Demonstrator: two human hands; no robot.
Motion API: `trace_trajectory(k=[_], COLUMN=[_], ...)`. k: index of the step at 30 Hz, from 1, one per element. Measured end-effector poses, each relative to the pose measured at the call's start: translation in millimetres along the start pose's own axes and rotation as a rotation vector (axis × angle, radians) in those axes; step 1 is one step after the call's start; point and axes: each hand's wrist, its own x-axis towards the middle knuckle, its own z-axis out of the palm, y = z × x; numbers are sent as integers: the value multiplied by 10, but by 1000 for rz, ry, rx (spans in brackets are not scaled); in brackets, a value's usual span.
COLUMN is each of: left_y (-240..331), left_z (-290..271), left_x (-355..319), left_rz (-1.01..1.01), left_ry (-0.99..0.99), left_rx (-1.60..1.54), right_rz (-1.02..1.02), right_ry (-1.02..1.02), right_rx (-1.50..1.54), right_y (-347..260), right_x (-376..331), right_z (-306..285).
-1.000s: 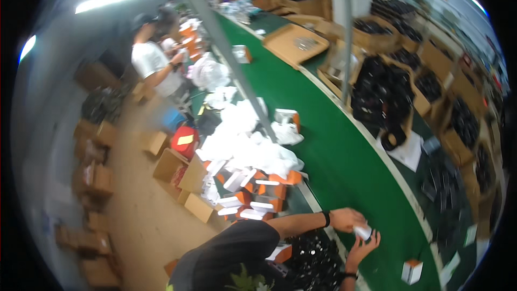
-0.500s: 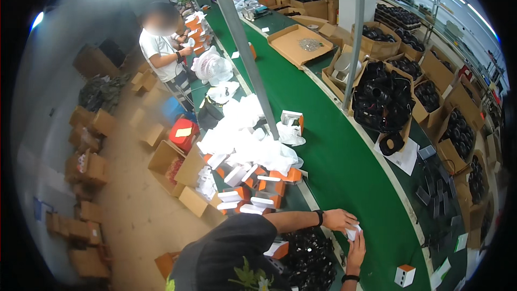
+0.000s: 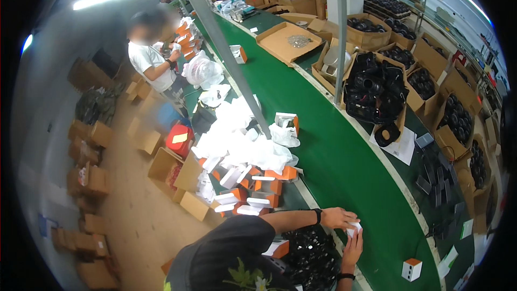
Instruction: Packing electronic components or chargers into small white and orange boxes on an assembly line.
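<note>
Over the near part of the green conveyor belt, my two hands hold a small white box (image 3: 354,229) between them. My left hand (image 3: 338,218) closes on its far side, fingers bent over the top. From the near side, my right hand (image 3: 353,246) grips it, fingers pressed against it. My fingers cover much of the box. To the right, a white and orange box (image 3: 412,270) with dark marks on one face stands on the belt. Beside my left forearm lies a heap of small black parts (image 3: 309,258), with an orange and white box (image 3: 278,249) at its edge.
Open orange and white boxes (image 3: 258,194) and white plastic bags (image 3: 237,140) pile up left of the belt (image 3: 334,161). A metal post (image 3: 221,48) rises there. Cartons of black devices (image 3: 374,91) line the right side. A co-worker (image 3: 153,64) stands at the far left.
The whole view has shifted slightly. My hands stay on the white box at nearly the same spot, fingers slightly moved. The far co-worker's arms have moved a little.
</note>
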Motion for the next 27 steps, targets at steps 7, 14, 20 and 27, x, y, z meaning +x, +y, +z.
trace_trajectory(k=[7,14,20,27], left_y=[-23,258,147,-1459], left_z=[94,-27,-837,-2772], left_x=[-75,-43,323,-928], left_rz=[11,-85,-322,-870], left_ry=[-28,-278,-57,584], left_rx=[-4,-111,18,478], right_rz=[347,-121,178,394], right_ry=[-85,72,-267,179], right_rx=[304,-115,-286,-720], right_y=[-155,-263,-33,74], right_x=[16,84,526,524], right_z=[-72,-116,-154,-523])
